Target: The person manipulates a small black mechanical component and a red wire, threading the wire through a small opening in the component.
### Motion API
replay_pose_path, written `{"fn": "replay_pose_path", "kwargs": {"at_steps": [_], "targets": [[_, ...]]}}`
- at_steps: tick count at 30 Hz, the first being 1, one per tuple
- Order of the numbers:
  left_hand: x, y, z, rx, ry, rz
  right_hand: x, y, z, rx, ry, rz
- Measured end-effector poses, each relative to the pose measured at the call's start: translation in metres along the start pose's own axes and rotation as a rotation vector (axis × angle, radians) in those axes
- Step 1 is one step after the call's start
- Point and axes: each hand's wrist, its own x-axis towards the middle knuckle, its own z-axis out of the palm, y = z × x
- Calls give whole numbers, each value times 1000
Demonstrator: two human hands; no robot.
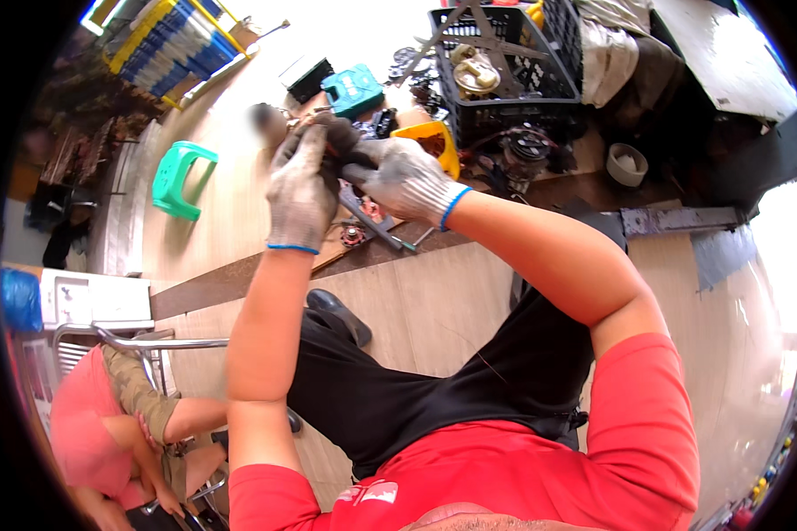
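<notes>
Left hand [299,196] and right hand [407,180], both in pale knit gloves with blue cuffs, are curled closed around a dark object [342,138] (kind unclear, fingers cover much of it); object sits between the two hands, out in front, above loose parts [352,234]; yellow container [452,161] just beyond right hand; teal case [352,90] and black crate [522,108] farther out; green stool [166,177] off left; seated person [84,425] lower left.

Glare bleaches the floor [235,124] (edges bowed); a patch [266,122] beside the left hand [301,190] seems blurred.
</notes>
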Motion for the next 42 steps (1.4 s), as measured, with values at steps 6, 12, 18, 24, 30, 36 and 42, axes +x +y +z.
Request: {"fn": "replay_pose_path", "kwargs": {"at_steps": [6,12,18,24,30,36,42], "targets": [[10,6,-18,-157,31,-27,3,9,15,-48,3,-70],[7,18,-24,-264,-53,-41,1,-7,3,26,-90,-50],[4,18,-17,-289,-38,-63,3,6,9,134,-36,-98],[4,20,-21,-352,-69,-85,4,7,12,142,-34,-118],[4,29,-27,-344,-233,-201,15,13,-4,145,-212,-74],[-12,55,-14,228,-474,-279,22,23,-42,-374,-201,-488],[-22,53,1,782,-514,-250,22,12,-54,-496,-156,-243]]}}
